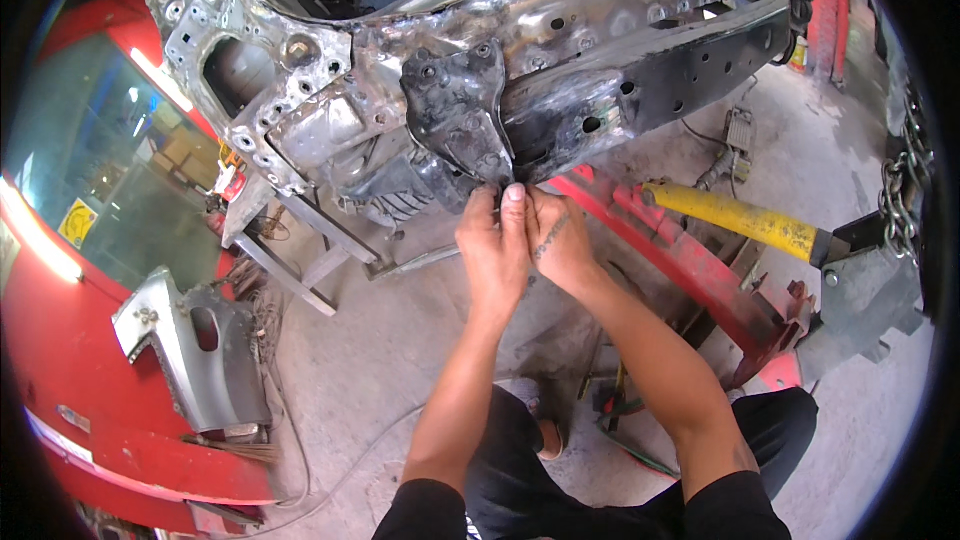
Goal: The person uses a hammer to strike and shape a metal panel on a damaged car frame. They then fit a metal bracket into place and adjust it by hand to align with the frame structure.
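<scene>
A dark metal bracket [455,105], scuffed and pierced with bolt holes, sits against the bare-metal car body frame [590,20]. Its narrow lower end comes down between my two hands, which press close together. My left hand [493,240] is closed at that lower end, its thumb pointing up along the edge. Right beside it, my right hand [560,240] is closed on the same end, fingers curled behind. The fingertips are mostly hidden, so anything small between them does not show. Just right of the bracket runs a long black rail [650,80] with round holes.
A red metal arm [680,275] and a yellow cylinder [740,220] slant across the right side, near a hanging chain [905,190]. A metal stand [310,250] is under the frame. At left, a grey body panel [205,350] leans by a red car door [70,340]. Cables cross the floor.
</scene>
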Demonstrator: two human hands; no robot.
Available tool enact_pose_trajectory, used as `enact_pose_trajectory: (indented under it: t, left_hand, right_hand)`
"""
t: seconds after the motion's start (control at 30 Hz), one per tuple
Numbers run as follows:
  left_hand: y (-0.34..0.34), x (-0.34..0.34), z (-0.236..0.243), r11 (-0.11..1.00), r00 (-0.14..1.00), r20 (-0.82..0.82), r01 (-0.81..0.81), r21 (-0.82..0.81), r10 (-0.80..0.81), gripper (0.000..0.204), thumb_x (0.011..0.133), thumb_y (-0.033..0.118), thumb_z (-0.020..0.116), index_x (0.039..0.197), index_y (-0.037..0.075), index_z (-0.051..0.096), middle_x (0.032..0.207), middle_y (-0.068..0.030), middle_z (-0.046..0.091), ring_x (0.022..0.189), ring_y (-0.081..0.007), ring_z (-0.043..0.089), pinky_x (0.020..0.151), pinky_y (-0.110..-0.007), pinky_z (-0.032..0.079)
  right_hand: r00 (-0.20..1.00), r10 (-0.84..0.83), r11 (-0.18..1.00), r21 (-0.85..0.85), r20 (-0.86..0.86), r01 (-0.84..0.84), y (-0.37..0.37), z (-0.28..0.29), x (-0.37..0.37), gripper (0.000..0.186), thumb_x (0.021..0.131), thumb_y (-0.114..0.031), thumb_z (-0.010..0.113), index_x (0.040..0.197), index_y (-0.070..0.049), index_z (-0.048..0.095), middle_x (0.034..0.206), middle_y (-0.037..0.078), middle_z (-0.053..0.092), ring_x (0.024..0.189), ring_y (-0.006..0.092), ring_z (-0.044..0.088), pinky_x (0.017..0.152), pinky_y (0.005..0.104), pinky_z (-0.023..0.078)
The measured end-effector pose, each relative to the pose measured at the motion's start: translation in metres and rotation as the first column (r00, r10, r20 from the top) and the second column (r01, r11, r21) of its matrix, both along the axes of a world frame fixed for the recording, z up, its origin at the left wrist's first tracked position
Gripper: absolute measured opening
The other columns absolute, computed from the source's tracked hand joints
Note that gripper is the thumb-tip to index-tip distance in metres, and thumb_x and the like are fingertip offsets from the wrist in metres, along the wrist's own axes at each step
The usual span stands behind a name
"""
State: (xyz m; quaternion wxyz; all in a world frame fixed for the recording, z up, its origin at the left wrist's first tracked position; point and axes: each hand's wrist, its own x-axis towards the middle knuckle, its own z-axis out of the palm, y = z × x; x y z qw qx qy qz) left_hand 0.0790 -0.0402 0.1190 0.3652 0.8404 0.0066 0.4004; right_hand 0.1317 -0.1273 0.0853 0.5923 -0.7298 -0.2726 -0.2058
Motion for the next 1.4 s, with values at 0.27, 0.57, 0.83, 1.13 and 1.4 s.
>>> enact_pose_trajectory:
  t: [0.27,0.57,0.83,1.13,1.4]
  left_hand:
    - [-0.025,0.017,0.018,0.938,0.998,0.069,0.036,-0.345,-0.013,0.042,0.104,0.027,0.06,0.077,-0.006,0.063,0.058,-0.0057,0.058,0.052,-0.0083,0.049,0.047,-0.03,0.04]
    - [-0.019,0.019,0.02,0.966,0.998,0.058,0.025,-0.259,-0.01,0.04,0.102,0.027,0.063,0.082,-0.007,0.068,0.066,-0.0089,0.066,0.06,-0.011,0.056,0.057,-0.031,0.047]
    - [-0.02,0.026,0.015,0.924,0.982,0.16,0.153,-0.349,-0.102,0.043,0.103,0.03,0.063,0.083,-0.007,0.071,0.066,-0.0054,0.066,0.057,-0.0052,0.047,0.051,-0.025,0.039]
    - [-0.02,0.029,0.014,0.9,0.98,0.128,0.189,-0.392,-0.15,0.042,0.103,0.028,0.062,0.081,-0.007,0.069,0.069,-0.0079,0.07,0.056,-0.0055,0.049,0.051,-0.025,0.04]
    - [-0.021,0.023,0.023,0.895,0.982,0.098,0.188,-0.405,-0.163,0.043,0.102,0.03,0.064,0.08,-0.007,0.068,0.068,-0.0048,0.064,0.062,-0.0066,0.049,0.054,-0.027,0.041]
  right_hand:
    - [1.0,0.017,1.0,0.026,0.004,-0.017,-0.001,0.008,0.001,0.035,0.102,-0.036,0.049,0.106,-0.009,0.07,0.078,0.02,0.069,0.07,0.0425,0.067,0.062,0.0504,0.053]
    - [0.999,0.035,0.999,0.039,-0.006,-0.035,0.0,0.001,0.01,0.036,0.102,-0.033,0.049,0.092,-0.005,0.069,0.072,0.023,0.066,0.068,0.0445,0.066,0.062,0.0534,0.051]
    - [0.999,0.034,0.998,0.047,-0.007,-0.033,0.0,0.001,0.012,0.033,0.1,-0.03,0.053,0.085,-0.004,0.067,0.072,0.022,0.066,0.068,0.0436,0.066,0.059,0.051,0.05]
    - [1.0,0.009,0.998,0.065,0.005,-0.009,-0.003,0.001,0.012,0.034,0.1,-0.029,0.055,0.085,-0.001,0.066,0.072,0.024,0.065,0.068,0.0441,0.066,0.058,0.05,0.05]
    - [0.999,0.03,0.999,0.036,0.014,-0.031,-0.006,0.005,0.014,0.032,0.1,-0.028,0.054,0.09,-0.001,0.068,0.071,0.024,0.065,0.067,0.0442,0.066,0.06,0.0506,0.051]
